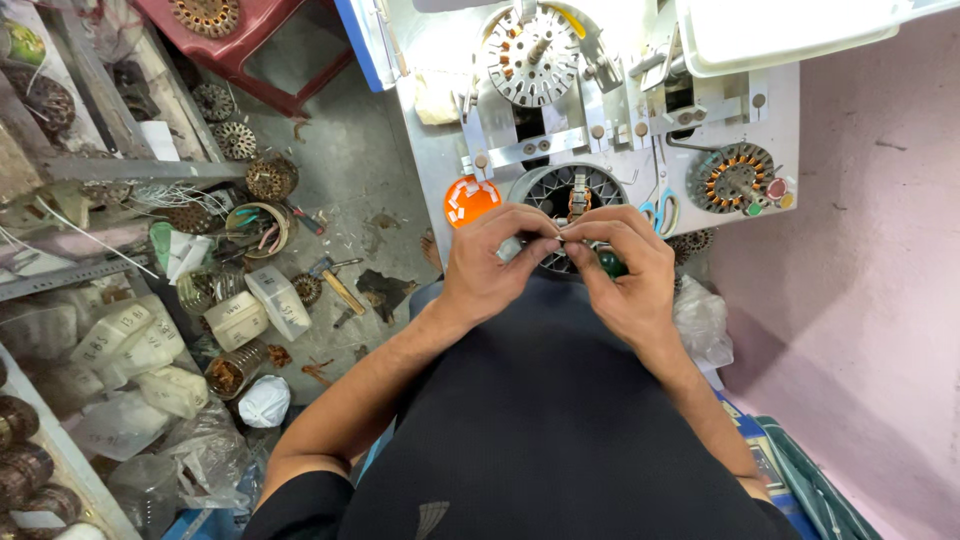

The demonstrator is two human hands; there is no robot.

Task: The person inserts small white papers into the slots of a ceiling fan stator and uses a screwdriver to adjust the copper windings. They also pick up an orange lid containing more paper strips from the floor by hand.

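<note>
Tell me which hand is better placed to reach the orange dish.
Left. The left hand sits just below and beside the orange dish at the bench's left edge. The right hand is farther off, would have to cross over the left, and appears to hold a green-handled tool.

White labelled boxes [240, 315] on floor

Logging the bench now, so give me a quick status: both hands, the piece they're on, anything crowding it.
Left hand and right hand pinch a small silvery piece together. Held over round stator frame. Orange dish sits close beside left hand.
</note>
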